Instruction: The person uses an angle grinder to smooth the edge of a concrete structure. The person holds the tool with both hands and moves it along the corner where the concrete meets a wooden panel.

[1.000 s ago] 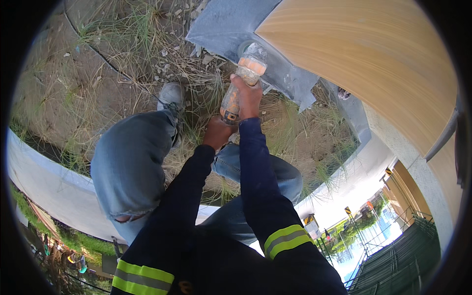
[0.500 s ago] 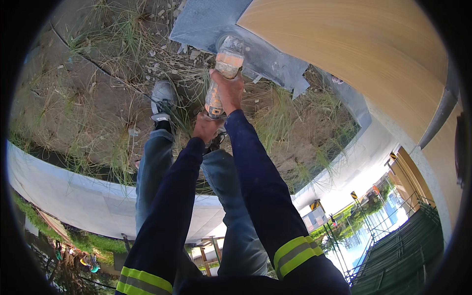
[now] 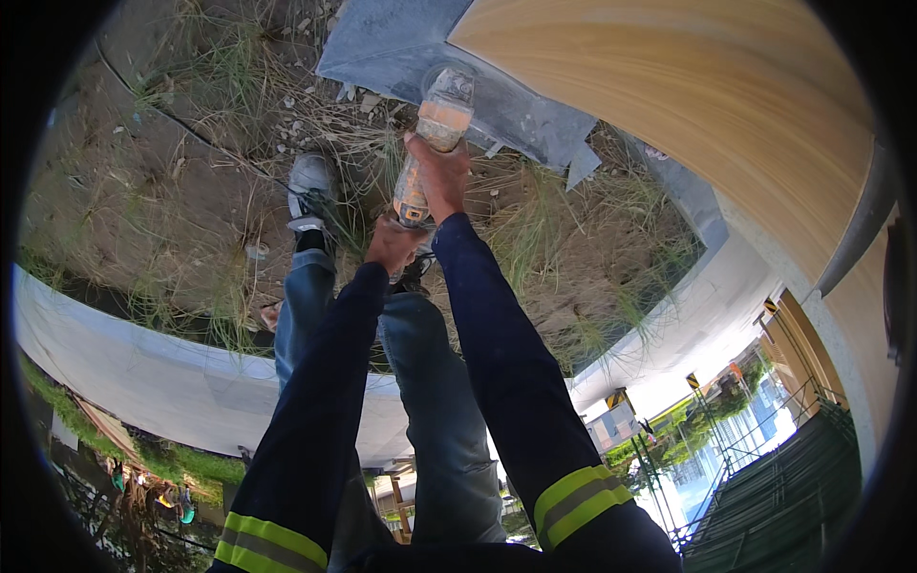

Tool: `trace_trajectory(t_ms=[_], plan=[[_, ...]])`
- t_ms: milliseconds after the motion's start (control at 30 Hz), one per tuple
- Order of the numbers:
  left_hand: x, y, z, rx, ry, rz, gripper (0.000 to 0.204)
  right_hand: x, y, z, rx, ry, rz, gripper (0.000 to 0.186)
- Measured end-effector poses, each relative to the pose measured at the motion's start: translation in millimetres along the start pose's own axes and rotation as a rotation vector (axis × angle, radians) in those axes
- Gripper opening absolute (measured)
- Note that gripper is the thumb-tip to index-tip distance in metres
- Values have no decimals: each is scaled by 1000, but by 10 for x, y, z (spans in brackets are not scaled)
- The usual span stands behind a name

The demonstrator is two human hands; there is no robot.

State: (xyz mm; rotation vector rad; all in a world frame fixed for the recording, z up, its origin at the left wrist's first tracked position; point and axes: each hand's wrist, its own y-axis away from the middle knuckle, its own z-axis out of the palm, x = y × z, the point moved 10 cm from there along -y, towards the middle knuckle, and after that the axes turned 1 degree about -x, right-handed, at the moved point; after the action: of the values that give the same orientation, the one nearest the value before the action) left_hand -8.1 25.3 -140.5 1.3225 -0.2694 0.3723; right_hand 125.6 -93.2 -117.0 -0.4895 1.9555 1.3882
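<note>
Both of my hands hold a dusty orange-and-grey angle grinder [image 3: 445, 116] against a grey stone slab [image 3: 382, 46]. My right hand [image 3: 443, 176] is wrapped round its body, just behind the grey head. Lower down, my left hand [image 3: 393, 245] grips the rear end of the tool. The grinder's head lies over the slab near its lower edge, beside a faint round disc shape. Its cutting edge cannot be made out. A pointed grey shard [image 3: 582, 166] sticks out at the slab's right end.
A tan curved wall [image 3: 669, 67] rises at the right of the slab. Grass tufts [image 3: 244, 81] and stone chips cover the soil. A black cable [image 3: 177, 119] runs toward my left shoe [image 3: 312, 180]. A pale curved kerb [image 3: 191, 382] bounds the bed behind me.
The view has shifted slightly, and my left hand with the grinder's rear end sits a little further left and lower. Both hands keep their hold. The shard at the slab's end looks more distinct.
</note>
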Motion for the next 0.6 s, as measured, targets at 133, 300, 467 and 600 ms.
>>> trace_trajectory(t_ms=[133,300,467,600], plan=[[126,-62,-46,-42,-16,21,18,-111,-39,88,-26,-42,-35,48],[215,-104,67,-143,-42,7,16,-36,-175,-121,128,-75,-26,49],[290,78,39,-87,-50,14,19,72,-74,-151,112,-21,9,46],[238,21,-142,-43,-78,-5,22,-67,-56,186,-6,-66,-40,45]])
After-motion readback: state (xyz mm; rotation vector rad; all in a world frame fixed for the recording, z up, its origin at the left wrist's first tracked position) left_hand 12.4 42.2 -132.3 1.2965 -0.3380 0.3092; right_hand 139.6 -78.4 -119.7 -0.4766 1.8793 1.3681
